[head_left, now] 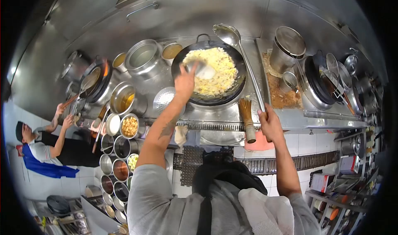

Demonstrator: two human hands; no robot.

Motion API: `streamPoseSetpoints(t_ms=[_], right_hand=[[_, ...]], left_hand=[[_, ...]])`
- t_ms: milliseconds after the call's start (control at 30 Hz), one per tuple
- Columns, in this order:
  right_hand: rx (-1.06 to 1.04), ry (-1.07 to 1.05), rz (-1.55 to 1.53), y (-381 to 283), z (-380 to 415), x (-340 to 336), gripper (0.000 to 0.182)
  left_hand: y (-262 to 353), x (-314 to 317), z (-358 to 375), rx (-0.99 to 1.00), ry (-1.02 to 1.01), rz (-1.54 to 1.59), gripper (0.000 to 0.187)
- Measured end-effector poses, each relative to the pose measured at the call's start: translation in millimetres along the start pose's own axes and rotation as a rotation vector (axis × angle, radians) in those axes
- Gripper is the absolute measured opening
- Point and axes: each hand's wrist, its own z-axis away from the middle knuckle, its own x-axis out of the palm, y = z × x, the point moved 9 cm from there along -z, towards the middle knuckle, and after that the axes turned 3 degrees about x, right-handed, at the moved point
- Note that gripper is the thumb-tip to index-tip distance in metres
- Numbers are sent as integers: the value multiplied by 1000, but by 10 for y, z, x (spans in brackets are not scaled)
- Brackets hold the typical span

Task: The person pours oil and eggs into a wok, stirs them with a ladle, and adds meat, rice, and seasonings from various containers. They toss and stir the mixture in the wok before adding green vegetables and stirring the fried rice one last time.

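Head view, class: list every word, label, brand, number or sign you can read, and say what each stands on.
No text can be read anywhere.
Wok and ladle: no lettering shows.
Red-and-white box at far right: any print is too small and blurred.

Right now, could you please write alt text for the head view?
The camera wearer's left hand holds a blurred greyish object over yellow-and-white food in a round black wok; the right hand grips a long-handled silver metal ladle. A black-capped person stands at far left.
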Motion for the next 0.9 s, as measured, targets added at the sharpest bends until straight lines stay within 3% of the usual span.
streamPoseSetpoints(t_ms=[33,67,133,167,200,267,300,333,367,433,467,500,567,600,633,667,700,733,767,800,833,867,900], right_hand=[[-9,-18,2,-13,-44,70,37],[-31,-23,57,4,-105,135,37],[-37,-49,126,-134,-120,271,38],[-375,98,97,47,-266,414,38],[-309,31,92,147,-283,598,44],[-197,-126,65,309,-163,926,55],[-348,-116,29,752,-289,1128,56],[-312,-145,-60,1134,-357,1284,56],[-323,-201,80,1389,-506,1447,57],[-342,-154,264,1621,-613,1572,64],[-276,-163,334,1516,-602,1650,66],[-251,-165,364,1315,-440,1575,67],[-214,-189,289,877,-82,1488,68],[-208,-195,242,872,-104,1479,68],[-203,-201,196,865,-124,1473,68],[-182,-185,226,1026,-356,1517,63],[-157,-161,245,1109,-478,1554,59],[-149,-136,234,1123,-521,1578,59],[-94,-257,158,1194,-535,1672,55],[-30,-350,69,1313,-553,1650,52],[-49,-372,-137,1895,-1067,1813,46],[-171,-407,-186,1861,-1110,1782,44],[-641,-72,-39,1478,-959,1573,43]], left_hand=[[-64,185,197,-33,-191,-56,82],[-197,165,278,-129,-144,61,84],[-297,-763,681,-332,201,402,79],[-459,-1105,1080,-429,334,496,77],[-593,-1399,1545,-374,589,373,73],[-1101,-1426,2901,-668,764,458,60],[-1308,-1152,3820,-981,758,766,53],[-1430,-1037,4815,-1196,904,848,43],[-1439,-887,5744,-1377,1067,950,36],[-996,-1132,7694,-1822,910,679,26],[-610,-1139,8610,-1928,1329,715,26],[-68,-1571,8941,-1883,1959,625,26],[755,-1727,10120,-1787,2316,456,32],[991,-1751,10487,-1614,2517,385,24],[1170,-1777,10612,-1426,2698,314,19],[1254,-1661,10601,-1432,2700,324,19],[1150,-1630,10307,-1741,2193,496,18],[1019,-1448,9965,-1928,1645,631,18],[890,-1027,9534,-1893,1021,694,28],[832,-619,9056,-1687,521,620,39],[1061,-65,8461,-1791,291,1205,59],[1191,474,7894,-1339,13,1421,83],[1241,634,7704,-1442,-257,1587,91]])
